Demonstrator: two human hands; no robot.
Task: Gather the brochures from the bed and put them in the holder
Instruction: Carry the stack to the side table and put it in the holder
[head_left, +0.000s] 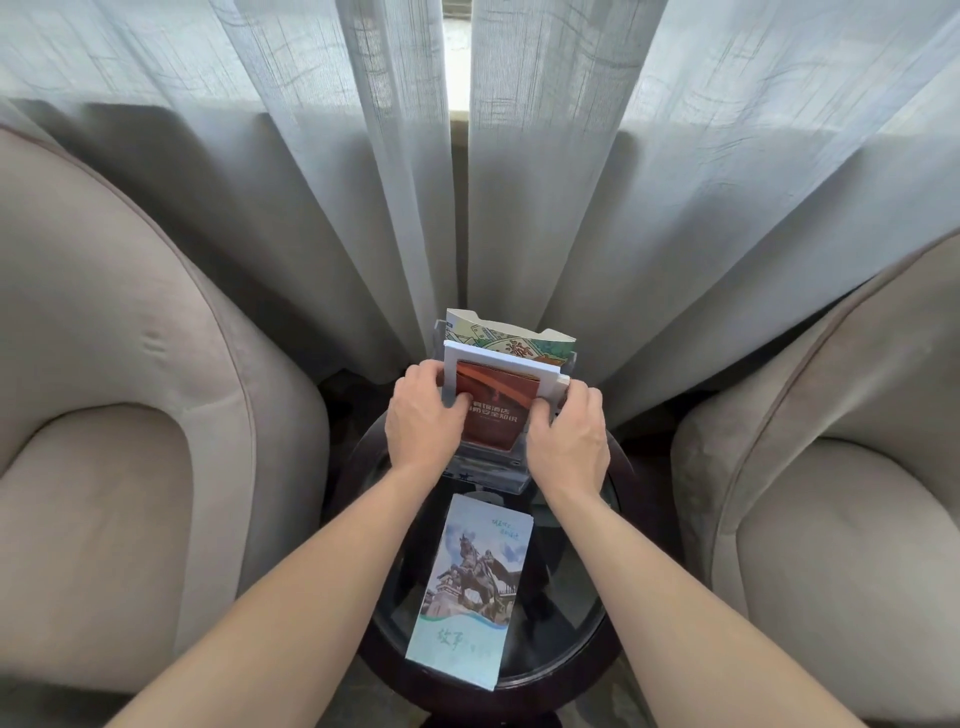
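A clear plastic holder (488, 470) stands on a small round glass table (566, 623). Its back tier holds a brochure with a green and yellow drawing (511, 340). In the front tier stands a stack of brochures fronted by a red-brown one with white characters (496, 402). My left hand (423, 415) grips the stack's left edge and my right hand (569, 431) grips its right edge. A pale blue brochure with a horse statue picture (470, 587) lies flat on the glass, in front of the holder, between my forearms.
Beige armchairs stand on either side of the table, one at the left (119, 426) and one at the right (841, 467). Sheer grey curtains (405, 182) hang just behind the holder, with a narrow gap in the middle.
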